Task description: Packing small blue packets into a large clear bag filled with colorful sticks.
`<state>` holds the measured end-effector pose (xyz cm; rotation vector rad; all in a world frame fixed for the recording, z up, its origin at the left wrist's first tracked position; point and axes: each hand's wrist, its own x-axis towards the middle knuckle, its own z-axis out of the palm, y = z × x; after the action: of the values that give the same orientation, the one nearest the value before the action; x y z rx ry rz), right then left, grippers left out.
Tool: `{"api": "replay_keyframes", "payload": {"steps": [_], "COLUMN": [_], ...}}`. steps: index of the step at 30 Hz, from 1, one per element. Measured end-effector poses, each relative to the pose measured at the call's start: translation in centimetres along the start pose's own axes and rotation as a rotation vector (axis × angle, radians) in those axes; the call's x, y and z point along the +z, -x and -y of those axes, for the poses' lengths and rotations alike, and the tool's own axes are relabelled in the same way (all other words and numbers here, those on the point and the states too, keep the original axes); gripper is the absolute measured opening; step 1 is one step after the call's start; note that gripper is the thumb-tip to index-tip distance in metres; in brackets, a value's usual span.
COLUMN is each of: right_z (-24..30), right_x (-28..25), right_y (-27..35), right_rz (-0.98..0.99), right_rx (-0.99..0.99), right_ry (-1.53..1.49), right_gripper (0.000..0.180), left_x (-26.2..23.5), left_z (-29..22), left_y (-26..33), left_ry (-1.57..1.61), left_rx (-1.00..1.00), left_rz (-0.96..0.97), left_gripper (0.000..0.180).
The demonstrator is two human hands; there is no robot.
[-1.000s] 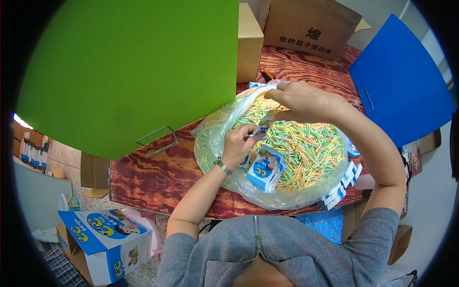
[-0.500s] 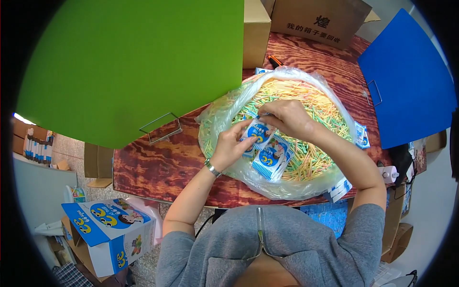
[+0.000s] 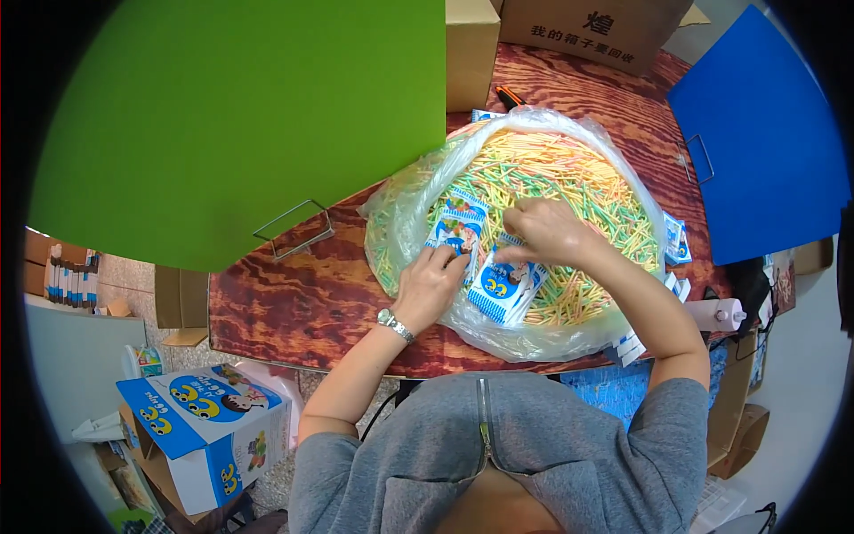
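Observation:
A big clear plastic bag [image 3: 400, 214] full of yellow, green and orange snack sticks [image 3: 551, 178] lies open on the wooden table [image 3: 294, 294]. My left hand [image 3: 431, 285] grips the lower edge of a small blue and white packet [image 3: 455, 227] lying on the sticks. My right hand [image 3: 543, 233] pinches the top of a second blue and white packet [image 3: 503, 289] beside it. Both hands sit close together over the bag's near side. A watch is on my left wrist.
A large green panel [image 3: 240, 125] covers the far left, a blue panel [image 3: 756, 133] the right. Cardboard boxes [image 3: 587, 31] stand at the back. More small packets [image 3: 676, 240] lie at the bag's right. A blue and white carton [image 3: 205, 427] sits on the floor, lower left.
My right hand came back from the bag's far rim to its near side. Both hands have drawn together on the packets, which have shifted slightly on the sticks.

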<state>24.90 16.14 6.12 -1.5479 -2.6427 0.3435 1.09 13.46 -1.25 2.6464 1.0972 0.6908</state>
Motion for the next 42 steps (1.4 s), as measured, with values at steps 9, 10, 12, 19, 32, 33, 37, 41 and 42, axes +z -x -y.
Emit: {"api": "replay_keyframes", "payload": {"steps": [9, 10, 12, 19, 32, 33, 37, 41, 42], "right_z": [-1.0, -0.9, -0.3, 0.2, -10.1, -12.3, -15.1, -14.1, -14.1], "right_x": [1.0, 0.7, -0.3, -2.6, -3.3, -2.1, 0.1, 0.8, 0.9], "right_y": [2.7, 2.9, 3.3, 3.1, -3.8, -5.1, -8.7, -10.2, -10.2], "right_rz": [-0.015, -0.102, -0.191, -0.254, -0.208, -0.181, 0.066, 0.216, 0.217], "right_rx": [-0.026, -0.094, -0.162, -0.013, -0.097, 0.001, 0.146, 0.256, 0.253], "right_ry": [0.062, 0.079, 0.1, -0.422, -0.269, -0.135, 0.213, 0.237, 0.237], "right_gripper": [0.025, 0.022, 0.019, 0.025, 0.025, 0.026, 0.028, 0.028, 0.028], "left_x": [-0.8, -0.9, -1.0, -0.2, 0.3, 0.2, -0.4, -0.2, 0.0], "left_z": [-1.6, -2.1, -2.8, -1.9, -0.7, -0.6, -0.6, 0.1, 0.4], "left_y": [-2.1, -2.4, -2.9, -4.2, -6.0, -6.0, -6.2, -6.0, -5.9], "left_ry": [0.141, 0.141, 0.249, 0.991, 1.225, 1.223, 1.316, 1.373, 1.373], "left_rx": [0.008, 0.009, 0.002, -0.302, -0.464, -0.461, -0.492, -0.523, -0.526], "left_rz": [-0.2, -0.202, -0.23, 0.194, 0.082, 0.082, 0.05, 0.014, 0.012], "left_gripper": [0.019, 0.019, 0.02, 0.027, 0.011, 0.011, 0.009, 0.009, 0.009]}}
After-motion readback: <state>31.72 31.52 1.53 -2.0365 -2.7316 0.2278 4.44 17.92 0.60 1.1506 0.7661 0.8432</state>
